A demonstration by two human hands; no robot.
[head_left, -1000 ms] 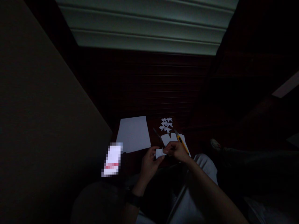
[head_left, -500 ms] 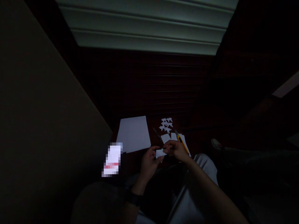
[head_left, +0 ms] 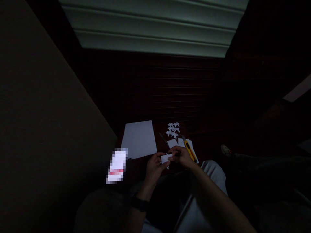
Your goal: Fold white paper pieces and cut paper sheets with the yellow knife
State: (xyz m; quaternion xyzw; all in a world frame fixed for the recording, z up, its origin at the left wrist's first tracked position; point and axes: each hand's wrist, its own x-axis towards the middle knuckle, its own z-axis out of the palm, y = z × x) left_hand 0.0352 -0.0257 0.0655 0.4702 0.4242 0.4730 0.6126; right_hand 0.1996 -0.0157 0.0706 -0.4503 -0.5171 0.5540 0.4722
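Observation:
Between my two hands is a small piece of white paper point(head_left: 165, 158), held above the near edge of a dark table. My left hand point(head_left: 155, 166) pinches it from the left, thumb below and fingers above. From the right, my right hand point(head_left: 181, 156) grips its other edge between thumb and fingers. Just beyond lie small white paper sheets point(head_left: 172, 143) and a yellow utility knife point(head_left: 190, 150). A thin dark tool point(head_left: 164, 139), its kind unclear in the gloom, lies left of those sheets. Several small folded or cut paper pieces point(head_left: 173, 129) are grouped farther back.
A large white sheet point(head_left: 139, 139) covers the table's left part. A bright blurred-out object point(head_left: 117, 166) is at the near left. A wall stands left, a slatted panel point(head_left: 155, 29) rises behind. Another person's shoe point(head_left: 225, 150) and leg are at right.
Both hands have shifted slightly around the small paper, which shows a pointed top edge now. My right fingers have moved a little along it. The things on the table stay put.

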